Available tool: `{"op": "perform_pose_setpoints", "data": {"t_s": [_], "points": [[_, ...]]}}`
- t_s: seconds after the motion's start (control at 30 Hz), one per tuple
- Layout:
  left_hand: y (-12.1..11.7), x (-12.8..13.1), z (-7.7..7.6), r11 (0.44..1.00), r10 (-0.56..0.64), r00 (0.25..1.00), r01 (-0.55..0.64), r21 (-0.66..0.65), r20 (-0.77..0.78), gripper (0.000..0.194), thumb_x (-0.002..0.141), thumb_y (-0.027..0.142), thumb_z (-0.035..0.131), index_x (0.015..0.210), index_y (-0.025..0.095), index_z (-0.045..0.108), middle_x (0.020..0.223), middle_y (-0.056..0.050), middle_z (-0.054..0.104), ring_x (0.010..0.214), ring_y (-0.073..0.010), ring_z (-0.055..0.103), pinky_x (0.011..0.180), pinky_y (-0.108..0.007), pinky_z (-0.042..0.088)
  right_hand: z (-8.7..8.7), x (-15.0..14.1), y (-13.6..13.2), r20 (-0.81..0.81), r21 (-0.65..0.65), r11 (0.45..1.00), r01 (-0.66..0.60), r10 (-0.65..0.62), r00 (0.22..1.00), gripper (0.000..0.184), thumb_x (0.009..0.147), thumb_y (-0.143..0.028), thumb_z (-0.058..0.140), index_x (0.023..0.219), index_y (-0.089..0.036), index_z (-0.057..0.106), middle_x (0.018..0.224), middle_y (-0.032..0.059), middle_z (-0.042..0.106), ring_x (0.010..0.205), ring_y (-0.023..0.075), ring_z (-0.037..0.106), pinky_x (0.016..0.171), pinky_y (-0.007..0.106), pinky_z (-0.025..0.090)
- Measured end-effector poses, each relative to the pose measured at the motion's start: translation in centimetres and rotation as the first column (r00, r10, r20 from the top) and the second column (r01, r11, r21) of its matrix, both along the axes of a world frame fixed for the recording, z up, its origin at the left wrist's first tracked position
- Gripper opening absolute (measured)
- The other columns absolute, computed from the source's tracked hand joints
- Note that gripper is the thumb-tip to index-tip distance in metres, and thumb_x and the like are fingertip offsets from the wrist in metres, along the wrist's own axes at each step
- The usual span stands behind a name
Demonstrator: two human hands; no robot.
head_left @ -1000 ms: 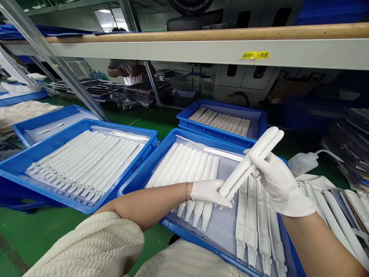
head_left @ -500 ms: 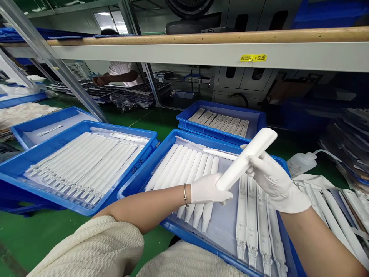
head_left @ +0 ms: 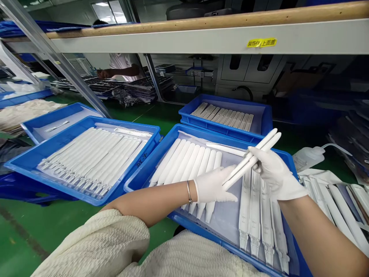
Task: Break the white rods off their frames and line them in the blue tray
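We held a long white plastic piece [head_left: 252,159] up over the middle blue tray [head_left: 144,175], and it leaned with its far end higher. Our right hand [head_left: 273,175], in a white glove, had its fingers closed around the middle of the piece. Our left hand [head_left: 213,186], also in a white glove, pinched the low end of the piece with its fingers closed on it.

Under our left hand in the middle tray lay a row of white covers [head_left: 187,161], side by side. Under our right hand in the same tray lay flat white strips [head_left: 255,219] in a row. Behind the middle tray sat another blue tray [head_left: 266,115] with short pale pieces [head_left: 223,114] in it. To the left of the middle tray was a blue tray [head_left: 17,161] full of long white parts [head_left: 89,157]. To the right of the middle tray stood a squeeze bottle [head_left: 308,157] on the green table [head_left: 37,227]. Far behind the middle tray, another person's arm [head_left: 118,72] reached over dark stacks
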State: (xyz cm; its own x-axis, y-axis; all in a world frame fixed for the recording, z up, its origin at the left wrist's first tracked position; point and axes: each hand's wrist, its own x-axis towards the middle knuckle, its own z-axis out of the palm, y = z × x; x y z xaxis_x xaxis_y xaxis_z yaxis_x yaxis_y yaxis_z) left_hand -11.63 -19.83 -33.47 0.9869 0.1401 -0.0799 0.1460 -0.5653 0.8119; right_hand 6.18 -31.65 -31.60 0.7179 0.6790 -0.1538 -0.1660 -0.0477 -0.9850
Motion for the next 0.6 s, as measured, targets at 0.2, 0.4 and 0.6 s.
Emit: {"op": "perform_pose_setpoints", "data": {"t_s": [0.2,0.4,0.6], "points": [[0.1,0.5,-0.8,0.601,-0.265,0.962,0.112,-0.791,-0.066,0.073,0.072,0.039,0.086,0.13,0.023,0.045,0.104,-0.005,0.063,0.069,-0.0124,0.067,0.064,-0.031,0.057,0.8,0.5,-0.9,-0.082,0.053,0.995,-0.079,0.084,0.993,0.028,0.079,-0.043,0.079,0.078,-0.016,0.071,0.074,0.0042,0.058,0.054,0.0084,0.039,0.041,0.02,0.037],[1.2,0.5,-1.5,0.669,-0.251,0.965,0.118,-0.734,-0.074,0.049,0.085,0.062,0.067,0.091,0.015,0.054,0.07,0.001,0.06,0.046,-0.0062,0.054,0.045,-0.019,0.044,-0.1,-1.8,0.2,0.029,0.022,0.984,-0.175,0.175,0.984,0.037,0.077,-0.055,0.078,0.078,-0.02,0.065,0.067,0.0011,0.058,0.05,0.0101,0.043,0.04,0.022,0.036],[2.0,0.5,-1.0,0.734,-0.212,0.977,0.157,-0.66,-0.003,0.051,0.087,0.066,0.062,0.083,0.017,0.049,0.057,0.005,0.051,0.04,-0.0054,0.046,0.041,-0.018,0.035,0.3,-5.3,1.1,0.146,-0.138,0.884,-0.446,0.464,0.874,0.036,0.076,-0.054,0.077,0.071,-0.02,0.066,0.069,0.0045,0.065,0.069,0.0214,0.063,0.068,0.036,0.056]]}}
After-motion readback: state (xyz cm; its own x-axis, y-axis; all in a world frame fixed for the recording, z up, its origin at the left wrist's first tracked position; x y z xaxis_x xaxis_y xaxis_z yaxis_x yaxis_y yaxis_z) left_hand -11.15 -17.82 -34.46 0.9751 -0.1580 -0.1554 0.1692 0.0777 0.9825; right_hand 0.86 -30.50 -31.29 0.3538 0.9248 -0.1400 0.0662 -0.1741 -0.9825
